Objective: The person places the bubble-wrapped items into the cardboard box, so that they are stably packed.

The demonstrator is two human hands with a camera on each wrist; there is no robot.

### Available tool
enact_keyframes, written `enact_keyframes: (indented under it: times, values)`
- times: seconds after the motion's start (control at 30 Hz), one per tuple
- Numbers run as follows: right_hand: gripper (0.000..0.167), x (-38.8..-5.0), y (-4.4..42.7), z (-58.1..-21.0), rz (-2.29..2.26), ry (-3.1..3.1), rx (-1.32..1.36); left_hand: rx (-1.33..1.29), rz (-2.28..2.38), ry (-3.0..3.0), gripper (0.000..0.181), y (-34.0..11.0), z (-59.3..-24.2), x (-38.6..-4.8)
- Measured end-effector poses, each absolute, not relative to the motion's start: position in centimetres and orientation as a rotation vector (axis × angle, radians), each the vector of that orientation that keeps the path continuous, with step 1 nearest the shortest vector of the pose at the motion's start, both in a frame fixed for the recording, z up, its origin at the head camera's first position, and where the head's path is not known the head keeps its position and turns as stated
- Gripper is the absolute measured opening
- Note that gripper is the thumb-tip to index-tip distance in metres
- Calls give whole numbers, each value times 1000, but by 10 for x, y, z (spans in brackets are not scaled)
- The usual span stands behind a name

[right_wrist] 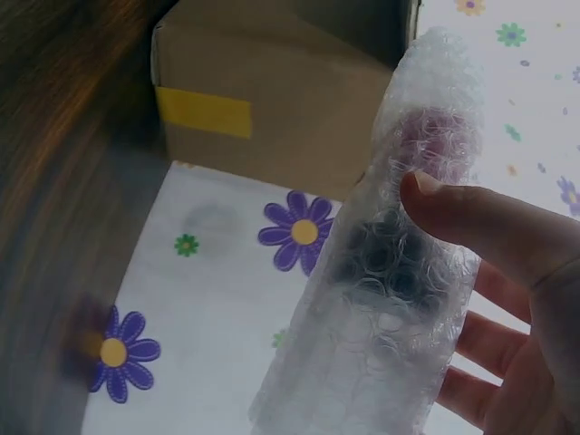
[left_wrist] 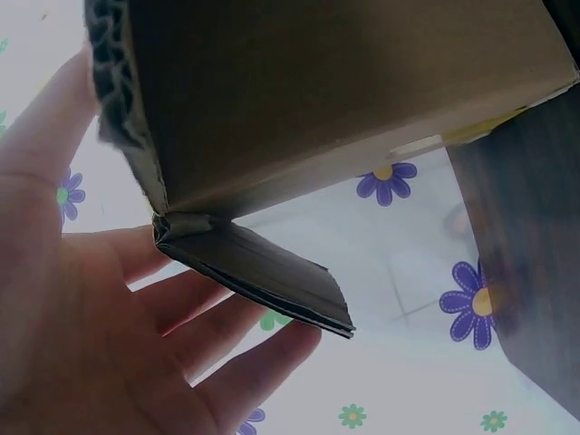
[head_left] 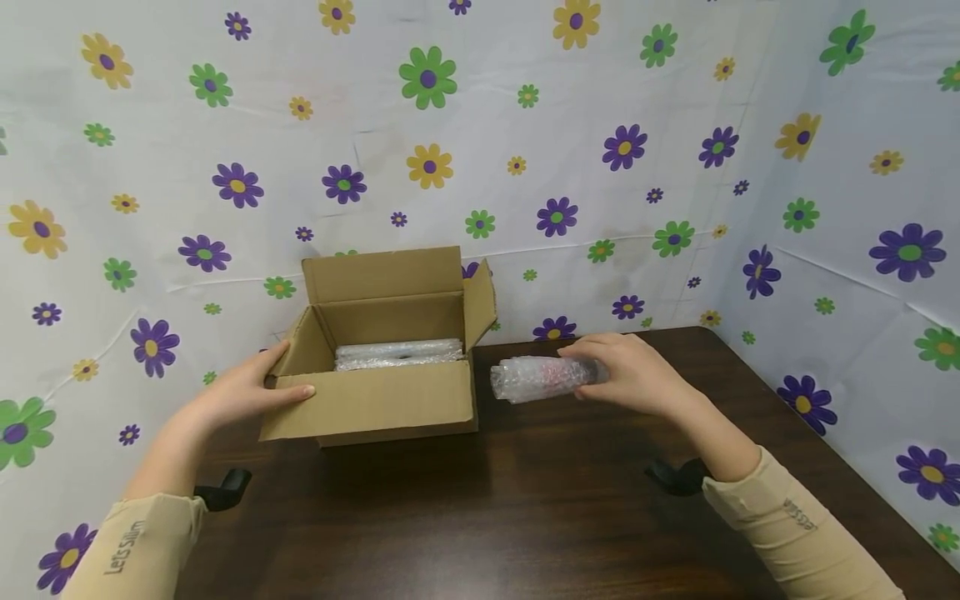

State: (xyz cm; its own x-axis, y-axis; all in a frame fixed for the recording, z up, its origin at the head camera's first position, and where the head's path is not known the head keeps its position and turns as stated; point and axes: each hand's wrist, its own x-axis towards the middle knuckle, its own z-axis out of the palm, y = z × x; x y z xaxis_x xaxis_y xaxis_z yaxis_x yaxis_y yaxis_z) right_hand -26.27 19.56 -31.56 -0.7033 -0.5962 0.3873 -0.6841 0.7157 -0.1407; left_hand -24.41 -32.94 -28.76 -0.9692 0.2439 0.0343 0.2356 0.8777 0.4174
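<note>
An open cardboard box (head_left: 390, 404) stands on the table, its flaps spread. Bubble-wrapped items (head_left: 397, 353) lie inside it. At the box's left front corner, my left hand (head_left: 243, 387) grips the cardboard, thumb over the front flap and the other fingers behind the side flap (left_wrist: 258, 272). To the right of the box, my right hand (head_left: 626, 371) holds a bubble-wrapped bundle (head_left: 528, 379) above the table, lying sideways with one end toward the box. Through the wrap, the right wrist view shows a reddish patch and a dark part; what the contents are, I cannot tell.
The dark wooden table (head_left: 450, 525) extends in front of the box and to its right. A flower-patterned sheet (head_left: 480, 125) hangs behind and along the right side. Yellow tape (right_wrist: 204, 111) marks the side of the box.
</note>
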Motion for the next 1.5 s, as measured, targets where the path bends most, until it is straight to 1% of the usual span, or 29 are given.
enact_keyframes:
  times: [0.5,0.87,1.5]
  values:
    - [51,-253,192,-297,392,-2570,1072,422,693,3016,100,-332,-289,-247]
    - [51,-249,182,-290,408,-2537,1126,423,701,3013,102,-334,-289,-245]
    - [46,-256,138,-248,480,-2448,1296,403,682,2993,103,-330,-290,-249]
